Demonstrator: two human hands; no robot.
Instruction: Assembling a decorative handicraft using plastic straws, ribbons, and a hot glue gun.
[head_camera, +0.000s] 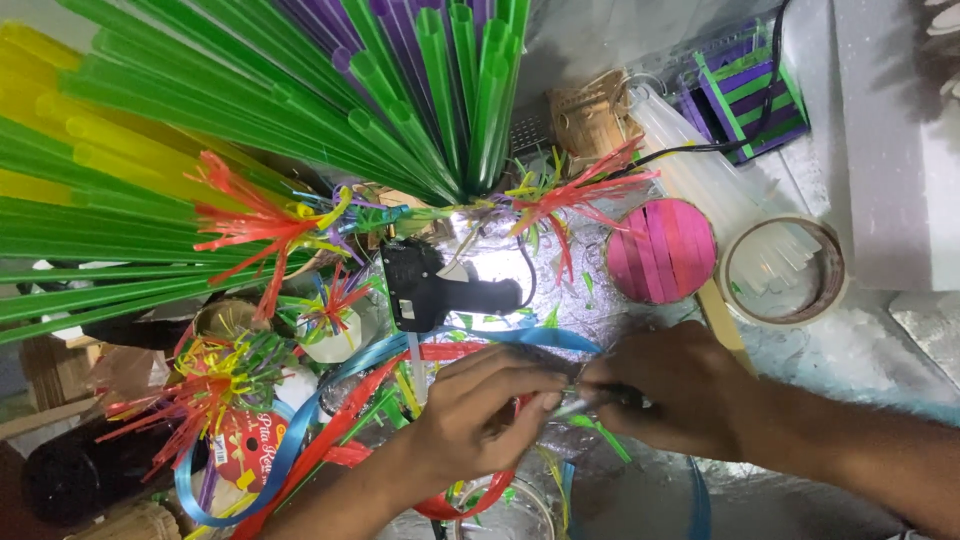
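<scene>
My left hand (480, 410) and my right hand (665, 385) meet low in the middle of the head view. The right hand grips a thin dark tool with a silvery tip (590, 402). The left hand's fingers pinch something small at that tip; what it is stays hidden. Blue ribbon (350, 370) and red ribbon (340, 430) curl under and beside the left hand. A black glue gun (440, 290) lies just above both hands.
Long green, yellow and purple straws (250, 110) fan across the upper left. Fringed straw flowers (255, 225) lie about. A round pink stick disc (662, 250), a tape roll (785, 270), clear glue sticks (700, 165) and a purple-green stick box (745, 95) sit at right.
</scene>
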